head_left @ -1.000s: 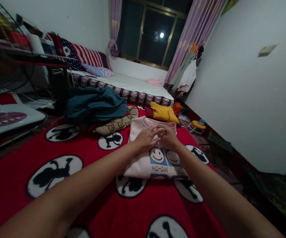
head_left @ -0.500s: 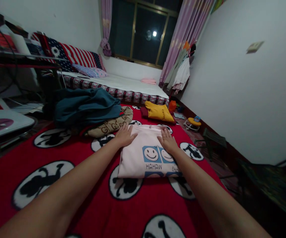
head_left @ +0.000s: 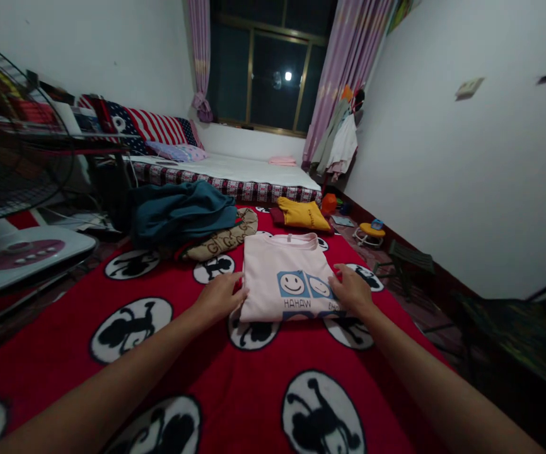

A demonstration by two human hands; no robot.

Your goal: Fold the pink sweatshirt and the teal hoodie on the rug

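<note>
A folded pale pink shirt (head_left: 263, 271) with blue smiley-face squares and dark lettering lies flat on a red blanket (head_left: 226, 391) patterned with dark figures in white ovals. Its collar faces away from me. My left hand (head_left: 220, 294) is at the shirt's left edge, thumb and fingers apart. At the opposite side, my right hand (head_left: 352, 289) rests by the right edge with its fingers spread, covering part of the print. Neither hand shows a clear grip on the fabric.
Beyond the shirt lie a teal garment (head_left: 183, 211), a tan patterned garment (head_left: 228, 239) and a folded yellow garment (head_left: 304, 214). A fan (head_left: 22, 246) stands at left. A bed (head_left: 235, 167) is at the back, a small yellow-topped stool (head_left: 371, 229) at right.
Both hands have moved from the top of the shirt near the collar down and outward to its side edges. The collar now shows fully. The view has shifted slightly.
</note>
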